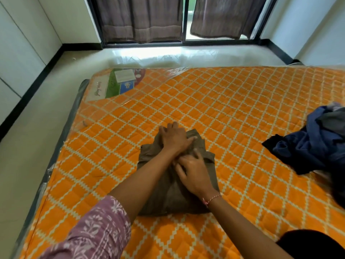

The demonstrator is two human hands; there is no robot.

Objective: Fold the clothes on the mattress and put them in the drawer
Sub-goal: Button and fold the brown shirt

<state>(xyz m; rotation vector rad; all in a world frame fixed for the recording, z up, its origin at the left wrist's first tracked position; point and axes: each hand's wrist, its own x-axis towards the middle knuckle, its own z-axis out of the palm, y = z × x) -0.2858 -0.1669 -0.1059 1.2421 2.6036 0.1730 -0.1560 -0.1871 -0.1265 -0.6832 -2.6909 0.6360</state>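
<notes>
A brown-grey garment (168, 197) lies partly folded in the middle of the orange checked mattress (233, 118). My left hand (174, 137) lies flat across its far end with the fingers spread, pressing the cloth down. My right hand (192, 171) rests on the middle of the garment, fingers bent against the fabric near my left wrist; whether they pinch the cloth I cannot tell. A heap of unfolded dark blue and grey clothes (313, 144) sits at the right edge of the mattress. No drawer is in view.
The mattress is wrapped in clear plastic and carries a printed label (119, 83) at its far left corner. Pale floor (37, 128) runs along the left side. Beyond the mattress stands a window with brown curtains (141, 19). A dark shape (315, 243) fills the lower right corner.
</notes>
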